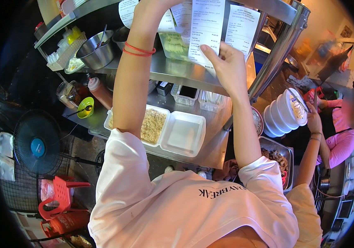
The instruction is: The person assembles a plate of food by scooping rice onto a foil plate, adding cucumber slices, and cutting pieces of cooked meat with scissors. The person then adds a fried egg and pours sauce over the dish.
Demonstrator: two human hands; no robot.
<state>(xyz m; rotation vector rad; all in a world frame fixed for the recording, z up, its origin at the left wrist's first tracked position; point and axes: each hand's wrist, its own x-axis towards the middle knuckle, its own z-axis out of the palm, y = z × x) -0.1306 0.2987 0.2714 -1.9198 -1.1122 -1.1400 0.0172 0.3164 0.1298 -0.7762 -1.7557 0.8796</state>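
My right hand [225,62] pinches the lower edge of a long white paper receipt [205,33], thumb in front and fingers behind. The receipt hangs at the edge of the upper steel shelf [172,73]. My left hand [160,5] reaches up to the top edge of the view, where its fingers are cut off. Red bands circle that wrist. More receipts hang on both sides, one [243,27] to the right and another [128,12] to the left. Behind them stands a clear tub of sliced green vegetable [173,44].
Below the shelf, an open white foam box [183,133] holds rice-like food on one side. Steel bowls [96,49], a sauce bottle [98,91] and a green bowl [86,108] stand left. Stacked white tubs [282,111] and a co-worker in pink [342,144] are right. A fan [38,144] stands left.
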